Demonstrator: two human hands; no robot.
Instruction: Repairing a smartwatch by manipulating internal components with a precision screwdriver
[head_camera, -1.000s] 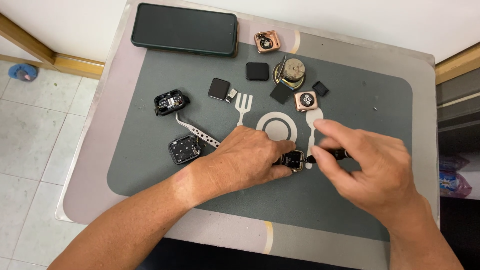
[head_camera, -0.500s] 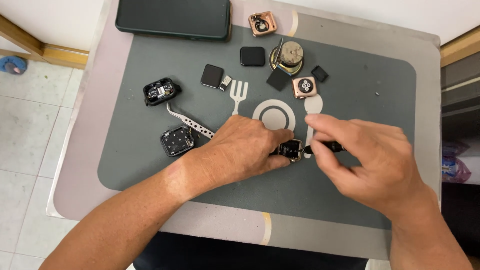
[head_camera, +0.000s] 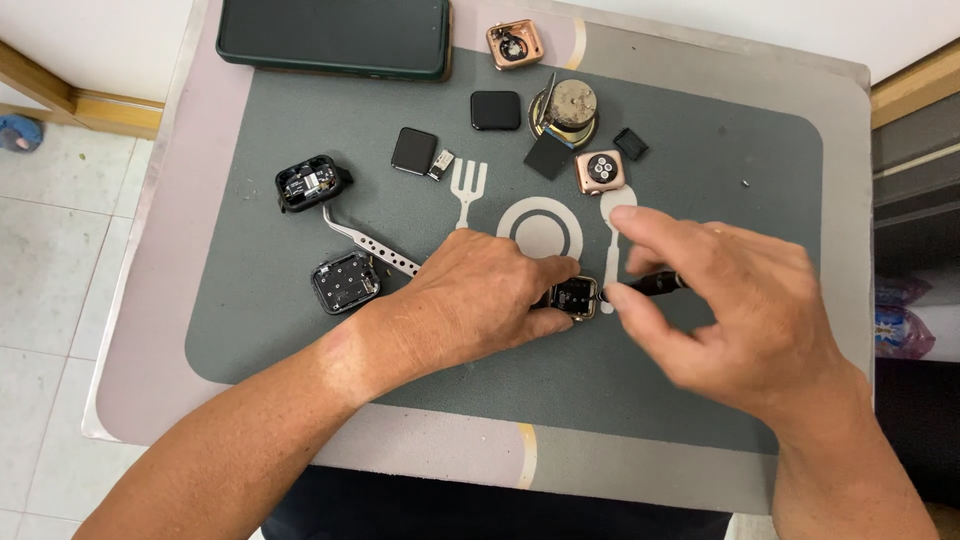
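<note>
My left hand (head_camera: 478, 298) rests on the grey mat (head_camera: 300, 260) and pinches an opened square watch case (head_camera: 576, 296) between thumb and fingers. My right hand (head_camera: 730, 300) hovers just right of it, gripping a thin black tool (head_camera: 655, 284) whose tip points at the case. Metal tweezers (head_camera: 365, 236) lie on the mat, their near end hidden under my left hand.
Two more opened black watch cases (head_camera: 310, 183) (head_camera: 344, 281) lie at the left. Black screen panels (head_camera: 414, 150) (head_camera: 496, 110), a round metal part (head_camera: 566, 108) and two rose-gold cases (head_camera: 600, 171) (head_camera: 514, 44) lie farther back. A dark phone (head_camera: 335, 35) lies at the far edge.
The camera has drawn closer. My right hand has shifted slightly with the tool; my left hand keeps hold of the watch case.
</note>
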